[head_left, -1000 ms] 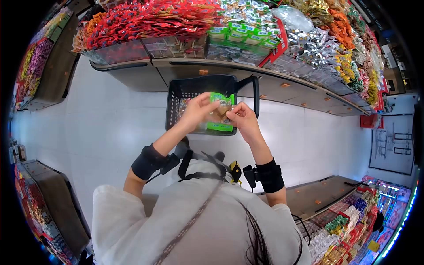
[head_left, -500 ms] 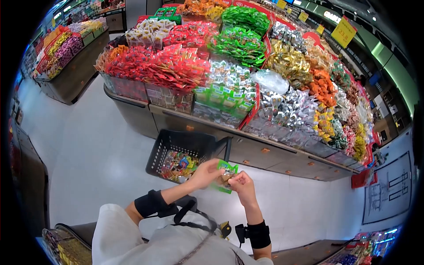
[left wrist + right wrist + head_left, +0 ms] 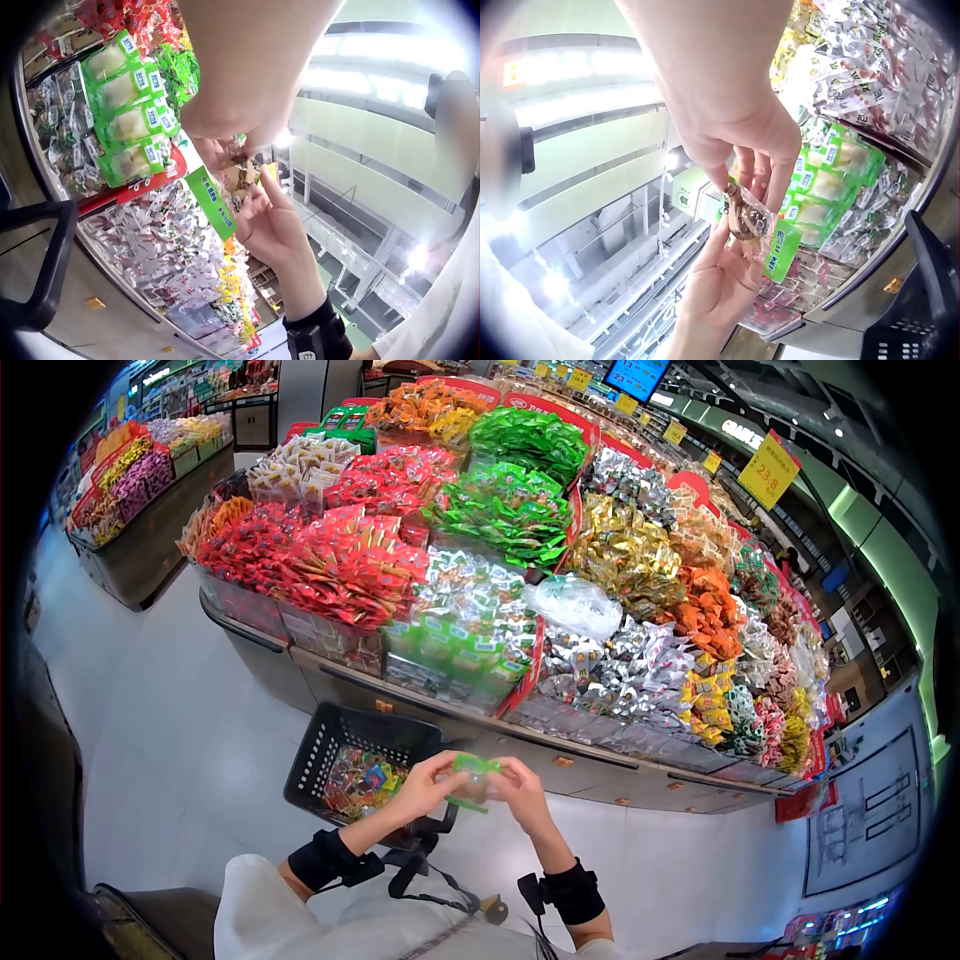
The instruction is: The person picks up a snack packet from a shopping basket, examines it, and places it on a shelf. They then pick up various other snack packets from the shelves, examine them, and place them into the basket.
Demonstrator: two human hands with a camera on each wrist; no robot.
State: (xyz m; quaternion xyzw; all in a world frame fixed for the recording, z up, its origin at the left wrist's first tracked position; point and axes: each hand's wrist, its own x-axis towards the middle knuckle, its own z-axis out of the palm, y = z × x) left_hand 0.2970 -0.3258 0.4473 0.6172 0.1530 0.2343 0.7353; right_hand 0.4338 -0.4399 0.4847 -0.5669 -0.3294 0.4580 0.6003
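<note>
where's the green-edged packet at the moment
In the head view, the green-edged packet is at lower centre, held between the left hand and the right hand, right of the black basket.

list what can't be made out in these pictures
Print on the green packet, head view: blurred
Part of the packet, left wrist view: behind the left hand
Part of the basket, head view: behind the left forearm
Screen top, head view: cut off by the top edge

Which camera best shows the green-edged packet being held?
The right wrist view: the packet shows large, brown contents visible through clear film. The left wrist view shows its green end, with part of the rest hidden; the head view shows it small and blurred.
</note>
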